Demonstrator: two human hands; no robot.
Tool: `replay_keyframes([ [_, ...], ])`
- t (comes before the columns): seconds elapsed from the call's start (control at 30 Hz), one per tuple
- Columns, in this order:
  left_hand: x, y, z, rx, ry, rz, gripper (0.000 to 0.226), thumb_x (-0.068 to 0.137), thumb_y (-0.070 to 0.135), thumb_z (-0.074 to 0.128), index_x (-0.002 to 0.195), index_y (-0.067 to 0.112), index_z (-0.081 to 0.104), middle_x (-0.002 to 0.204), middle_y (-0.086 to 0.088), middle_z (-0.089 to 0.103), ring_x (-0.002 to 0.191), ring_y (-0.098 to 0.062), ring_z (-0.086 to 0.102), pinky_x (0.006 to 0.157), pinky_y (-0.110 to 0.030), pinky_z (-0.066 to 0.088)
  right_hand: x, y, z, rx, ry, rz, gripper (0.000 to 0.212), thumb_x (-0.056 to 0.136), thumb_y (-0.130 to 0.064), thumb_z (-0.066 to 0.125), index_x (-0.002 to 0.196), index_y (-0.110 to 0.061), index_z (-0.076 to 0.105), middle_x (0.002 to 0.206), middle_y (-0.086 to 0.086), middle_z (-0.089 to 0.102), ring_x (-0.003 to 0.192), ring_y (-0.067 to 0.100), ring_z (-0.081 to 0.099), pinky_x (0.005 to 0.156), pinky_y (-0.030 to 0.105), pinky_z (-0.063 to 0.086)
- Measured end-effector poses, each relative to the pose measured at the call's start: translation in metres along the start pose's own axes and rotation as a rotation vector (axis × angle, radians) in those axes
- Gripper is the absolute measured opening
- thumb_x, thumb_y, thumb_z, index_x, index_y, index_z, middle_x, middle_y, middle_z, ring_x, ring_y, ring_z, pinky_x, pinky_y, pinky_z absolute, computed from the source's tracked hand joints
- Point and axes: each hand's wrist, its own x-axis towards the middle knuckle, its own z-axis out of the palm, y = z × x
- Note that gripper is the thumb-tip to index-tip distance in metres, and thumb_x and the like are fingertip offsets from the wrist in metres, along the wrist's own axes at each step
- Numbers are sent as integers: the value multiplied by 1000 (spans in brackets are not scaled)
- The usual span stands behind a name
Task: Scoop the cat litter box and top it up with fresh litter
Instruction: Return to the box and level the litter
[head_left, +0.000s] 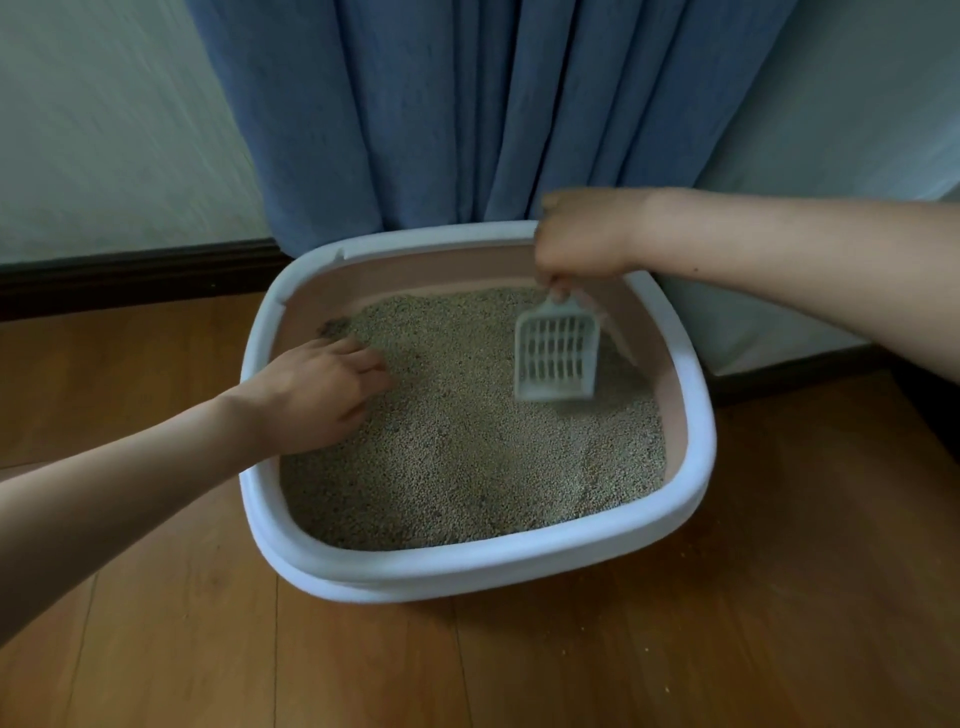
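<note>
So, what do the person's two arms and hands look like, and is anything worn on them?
Both forearms are bare: no sleeves in view. The left hand and right hand show no gloves, rings, watch or bracelet. The right forearm has a small dark spot.

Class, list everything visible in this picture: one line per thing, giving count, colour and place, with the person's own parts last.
litter box: one, white rim, pinkish inner walls, on the floor in front of the curtain
litter: beige-grey granules, filling the box
dark clump: one, far left corner of the litter
scoop: one, pale slotted, over the litter's right side
curtain: one, blue, behind the box
floor: wooden, brown
skirting board: dark, along the wall
left hand: one, over the litter's left edge
right hand: one, gripping the scoop's handle
</note>
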Motion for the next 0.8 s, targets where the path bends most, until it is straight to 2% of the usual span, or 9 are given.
replay_keyframes([
  [0.03, 0, 0, 1, -4, -7, -2, 53, 82, 38, 32, 118, 20, 66, 109, -2, 66, 99, -25, 62, 79, -43, 55, -2, -7, 3, 63, -65, -71, 30, 92, -46, 55, 82, -21, 67, 79, -7, 65, 80, 17, 52, 81, 31, 41],
  [0.1, 1, 1, 1, -9, -3, 2, 54, 81, 38, 29, 116, 19, 67, 108, -3, 66, 98, -26, 63, 78, -43, 56, 0, -26, 16, 68, -175, -168, 26, 90, -44, 58, 81, -21, 67, 77, -6, 66, 81, 16, 61, 94, 35, 40],
  [0.2, 0, 1, 1, -16, 12, 16, 49, 81, 36, 33, 110, 18, 68, 106, -3, 67, 95, -27, 65, 76, -42, 57, 5, -39, 33, -22, -204, -207, 29, 87, -40, 64, 66, -21, 57, 70, -5, 61, 74, 17, 58, 93, 43, 45],
  [0.3, -2, 1, 2, -26, 7, 11, 48, 82, 36, 33, 110, 19, 68, 108, -2, 67, 95, -26, 65, 76, -43, 57, 11, -29, 31, -127, -136, -107, 15, 88, -32, 65, 79, -21, 64, 79, -6, 66, 77, 17, 54, 96, 34, 38],
  [0.37, -3, 0, 1, -31, -16, 1, 49, 83, 36, 32, 111, 19, 68, 109, -3, 67, 97, -27, 64, 77, -45, 57, 17, -18, 23, -270, -74, -15, 6, 89, -23, 65, 83, -22, 65, 85, -4, 68, 81, 17, 58, 82, 29, 28],
  [0.5, -3, 0, -2, -25, -43, -6, 49, 83, 37, 32, 110, 19, 69, 108, -3, 67, 97, -27, 64, 78, -45, 56, 29, -7, 11, -437, 7, 145, 16, 85, -13, 65, 76, -25, 63, 75, -7, 64, 71, 14, 52, 80, 27, 31],
  [0.6, -4, -1, -3, -38, -49, -7, 50, 82, 37, 32, 112, 20, 69, 109, -2, 67, 98, -25, 64, 79, -44, 56, 28, -4, -2, -434, 91, 188, 20, 84, -15, 64, 68, -25, 59, 65, -10, 57, 66, 13, 47, 80, 25, 34],
  [0.67, -5, -2, -5, -46, -64, -16, 52, 83, 38, 30, 113, 20, 68, 112, -2, 66, 99, -26, 63, 81, -45, 55, 28, -5, -11, -396, 138, 186, 29, 87, -16, 62, 61, -22, 49, 59, -7, 46, 65, 14, 45, 77, 26, 28],
  [0.8, -8, -3, -5, -45, -95, -51, 55, 84, 39, 27, 118, 19, 66, 116, -4, 65, 102, -27, 62, 83, -46, 54, 37, -28, -20, -12, 139, 36, 26, 86, -43, 63, 72, -21, 60, 68, -8, 53, 61, 10, 34, 82, 29, 35],
])
